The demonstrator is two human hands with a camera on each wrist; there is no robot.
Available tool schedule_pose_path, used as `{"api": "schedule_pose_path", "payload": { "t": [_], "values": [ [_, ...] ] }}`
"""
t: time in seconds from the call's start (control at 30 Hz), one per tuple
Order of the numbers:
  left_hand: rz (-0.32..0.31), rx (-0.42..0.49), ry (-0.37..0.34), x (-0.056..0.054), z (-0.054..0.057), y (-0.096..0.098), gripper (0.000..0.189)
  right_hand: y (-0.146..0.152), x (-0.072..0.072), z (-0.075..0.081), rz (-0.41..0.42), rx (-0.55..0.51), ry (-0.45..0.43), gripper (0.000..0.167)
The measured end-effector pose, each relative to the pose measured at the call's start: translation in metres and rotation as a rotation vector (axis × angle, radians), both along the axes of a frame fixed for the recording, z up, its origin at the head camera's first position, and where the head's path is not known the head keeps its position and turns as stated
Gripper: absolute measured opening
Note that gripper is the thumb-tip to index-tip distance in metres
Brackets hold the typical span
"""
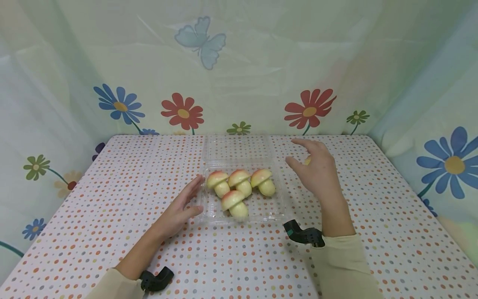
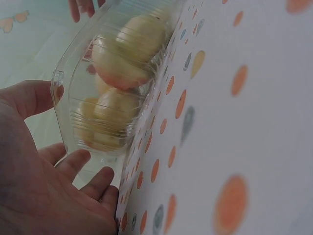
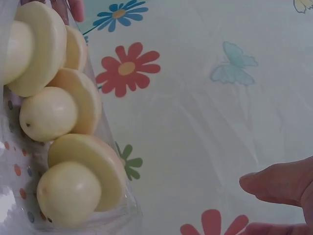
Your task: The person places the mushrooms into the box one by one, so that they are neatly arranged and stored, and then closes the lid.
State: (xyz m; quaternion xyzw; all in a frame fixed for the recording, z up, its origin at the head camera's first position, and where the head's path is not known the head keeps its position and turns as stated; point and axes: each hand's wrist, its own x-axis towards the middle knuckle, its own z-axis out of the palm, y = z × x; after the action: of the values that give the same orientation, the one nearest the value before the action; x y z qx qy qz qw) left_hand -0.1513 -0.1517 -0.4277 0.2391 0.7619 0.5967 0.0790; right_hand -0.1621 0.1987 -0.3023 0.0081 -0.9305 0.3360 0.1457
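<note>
Several mushroom-shaped pieces with pale yellow stems and red-tinged caps, such as the front one (image 1: pixel 234 204), lie in a clear plastic box (image 1: pixel 261 212). The box's lid (image 1: pixel 237 148) is folded back behind it. My left hand (image 1: pixel 181 209) is at the box's left side, fingers extended; in the left wrist view its thumb (image 2: pixel 41 98) reaches the rim and its fingers lie near the lower wall. To the right of the box, my right hand (image 1: pixel 315 166) hovers apart from it, thumb and forefinger spread. A small yellowish patch shows behind that thumb; I cannot tell what it is.
The table has a white cloth (image 1: pixel 142 174) with coloured dots. A pale curtain (image 1: pixel 254 62) printed with flowers and a butterfly hangs behind the table and along both sides. A black wrist mount (image 1: pixel 304 234) sits by the right sleeve, another (image 1: pixel 157 280) by the left.
</note>
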Motion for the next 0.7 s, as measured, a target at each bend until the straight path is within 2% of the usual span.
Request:
{"api": "schedule_pose_path", "payload": {
  "t": [0.5,0.7],
  "values": [
    [-0.005,0.003,-0.003,-0.001,0.000,0.000,0.081,0.029,-0.009,-0.011,-0.155,0.006,-0.042,0.058],
    [0.002,-0.006,0.004,-0.001,0.000,0.000,0.081,0.040,-0.015,-0.019,-0.182,0.020,-0.085,0.060]
  ]
}}
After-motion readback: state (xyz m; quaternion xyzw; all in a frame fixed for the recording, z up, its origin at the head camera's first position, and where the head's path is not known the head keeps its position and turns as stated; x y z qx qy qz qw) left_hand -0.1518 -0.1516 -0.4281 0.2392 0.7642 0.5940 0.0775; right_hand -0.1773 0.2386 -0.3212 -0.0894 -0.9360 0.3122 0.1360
